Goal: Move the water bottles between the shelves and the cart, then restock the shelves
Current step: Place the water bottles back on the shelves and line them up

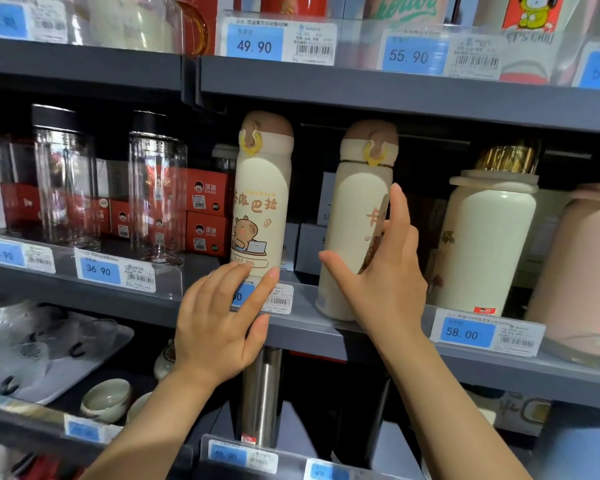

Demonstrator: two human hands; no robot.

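My left hand point(219, 327) reaches up with straight, spread fingers, its fingertips touching the base of the left cream bottle point(260, 202), gripping nothing. My right hand point(385, 271) is raised beside it, thumb and fingers wrapped round the lower body of the right cream bottle point(357, 216), which leans slightly left. Both bottles are on the middle shelf point(326, 327), near each other but apart, brown caps up. The left bottle carries a cartoon animal at a laptop and orange Chinese characters. Price tags read 36.90 point(99, 270), 58.00 point(466, 332), 49.90 point(254, 46) and 55.90 point(408, 57). Red boxes point(207, 216) behind are marked DKADI.
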